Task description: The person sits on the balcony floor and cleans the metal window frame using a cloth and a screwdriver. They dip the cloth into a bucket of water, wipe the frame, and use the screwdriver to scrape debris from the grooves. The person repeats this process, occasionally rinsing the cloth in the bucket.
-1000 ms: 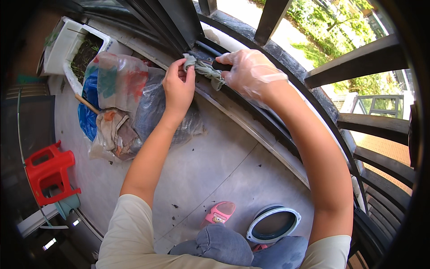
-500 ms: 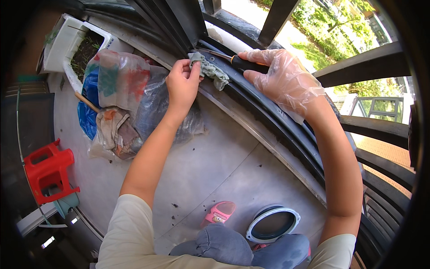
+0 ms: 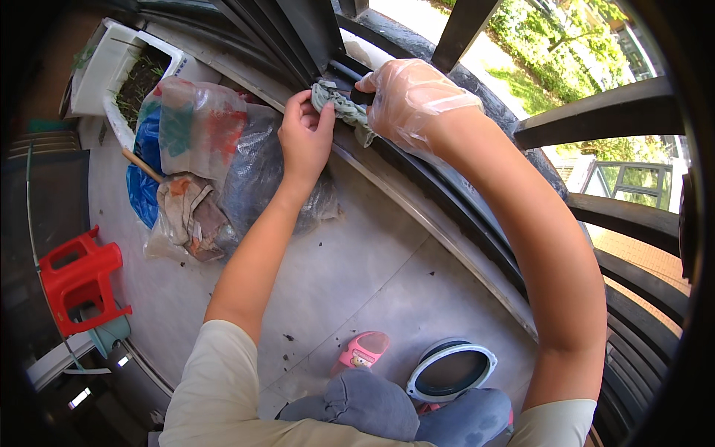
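My left hand (image 3: pixel 306 140), bare, pinches a twisted grey-green cloth (image 3: pixel 344 110) at the corner of the dark window track (image 3: pixel 439 180). The cloth drapes along the track's inner edge. In a loose clear plastic glove, my right hand (image 3: pixel 417 100) is closed around a screwdriver (image 3: pixel 363 97). Only a bit of its black handle shows; the shaft is hidden behind the hand and cloth. Both hands are close together, with the right hand just beyond the cloth's right end.
Dark railing bars (image 3: pixel 596 112) rise on the right. Plastic bags (image 3: pixel 201 119) and a rag (image 3: pixel 186 212) lie left, below a white planter (image 3: pixel 112 67) of soil. A red stool (image 3: pixel 78 279) is at far left. Near my knees are a pink slipper (image 3: pixel 365 349) and a collapsible basin (image 3: pixel 488 363).
My right hand has moved left and in toward the cloth, turning so that the screwdriver is mostly hidden. My left hand keeps its pinch on the cloth almost in place.
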`<state>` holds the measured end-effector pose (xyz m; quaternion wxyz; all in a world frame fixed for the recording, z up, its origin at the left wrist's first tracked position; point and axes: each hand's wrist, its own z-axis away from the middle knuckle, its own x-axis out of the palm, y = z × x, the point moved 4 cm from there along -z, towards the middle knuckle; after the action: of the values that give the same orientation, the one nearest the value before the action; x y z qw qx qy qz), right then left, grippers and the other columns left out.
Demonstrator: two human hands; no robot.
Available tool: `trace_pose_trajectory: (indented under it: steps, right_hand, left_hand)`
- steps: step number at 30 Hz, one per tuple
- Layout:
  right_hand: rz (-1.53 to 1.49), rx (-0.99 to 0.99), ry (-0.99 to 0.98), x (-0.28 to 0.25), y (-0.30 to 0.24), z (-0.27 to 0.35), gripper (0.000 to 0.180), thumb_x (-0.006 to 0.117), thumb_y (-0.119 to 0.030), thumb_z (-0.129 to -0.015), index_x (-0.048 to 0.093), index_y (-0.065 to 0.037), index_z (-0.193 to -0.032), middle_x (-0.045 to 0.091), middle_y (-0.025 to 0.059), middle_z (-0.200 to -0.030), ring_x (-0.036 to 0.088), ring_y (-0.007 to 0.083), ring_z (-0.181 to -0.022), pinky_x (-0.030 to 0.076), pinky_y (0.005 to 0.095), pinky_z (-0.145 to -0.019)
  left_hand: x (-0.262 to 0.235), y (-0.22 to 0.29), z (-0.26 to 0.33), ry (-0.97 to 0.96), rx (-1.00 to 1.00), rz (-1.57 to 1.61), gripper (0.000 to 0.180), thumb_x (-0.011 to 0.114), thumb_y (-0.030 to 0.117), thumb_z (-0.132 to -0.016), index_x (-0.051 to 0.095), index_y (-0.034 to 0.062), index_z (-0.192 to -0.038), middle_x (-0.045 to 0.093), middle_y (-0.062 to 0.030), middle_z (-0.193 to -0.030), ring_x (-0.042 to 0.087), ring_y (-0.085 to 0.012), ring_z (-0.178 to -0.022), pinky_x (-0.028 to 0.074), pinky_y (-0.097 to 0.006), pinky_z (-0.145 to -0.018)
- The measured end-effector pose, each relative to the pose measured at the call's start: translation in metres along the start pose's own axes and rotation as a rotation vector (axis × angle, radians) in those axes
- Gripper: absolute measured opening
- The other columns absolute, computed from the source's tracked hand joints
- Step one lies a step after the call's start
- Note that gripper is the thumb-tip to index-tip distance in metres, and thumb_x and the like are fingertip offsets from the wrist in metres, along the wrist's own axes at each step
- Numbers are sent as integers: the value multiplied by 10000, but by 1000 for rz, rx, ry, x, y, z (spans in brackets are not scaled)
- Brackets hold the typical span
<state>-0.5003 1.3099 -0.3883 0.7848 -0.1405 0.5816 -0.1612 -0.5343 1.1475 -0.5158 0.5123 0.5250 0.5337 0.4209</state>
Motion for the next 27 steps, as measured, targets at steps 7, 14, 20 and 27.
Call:
trace_pose_trajectory:
  steps: [7, 14, 20, 27]
  right_hand:
    - [-6, 101, -47, -1, 4, 20, 353, 569, -113, -810, 668, -115, -1149, 653, 234, -846, 653, 364, -774, 528, 375, -714]
    - [92, 105, -51, 3, -6, 48, 181, 581, -156, -834, 686, -36, -922, 679, 188, -917, 664, 345, -885, 532, 387, -762]
    - [139, 25, 32, 30, -34, 34, 362, 511, -106, -868, 598, -97, -1219, 673, 166, -851, 659, 335, -807, 518, 418, -707]
    - [-105, 51, 240, -6, -5, 73, 299, 603, -184, -839, 667, -81, -1112, 676, 182, -913, 657, 335, -842, 525, 389, -761]
  left_hand:
    - [16, 19, 21, -78, 10, -182, 202, 555, 34, -910, 497, -57, -1081, 664, -81, -821, 611, -82, -614, 505, -225, -546]
    - [23, 20, 32, -105, -26, -115, 217, 559, 15, -902, 492, -58, -1095, 662, -80, -819, 619, -84, -625, 506, -215, -549]
    - [5, 30, 18, -47, 91, -204, 265, 580, 32, -881, 504, -41, -1125, 659, -99, -740, 647, -123, -621, 511, -255, -555]
    - [-4, 8, 18, -19, -21, -89, 150, 617, 54, -878, 554, -47, -969, 642, -93, -775, 630, -110, -639, 519, -231, -570]
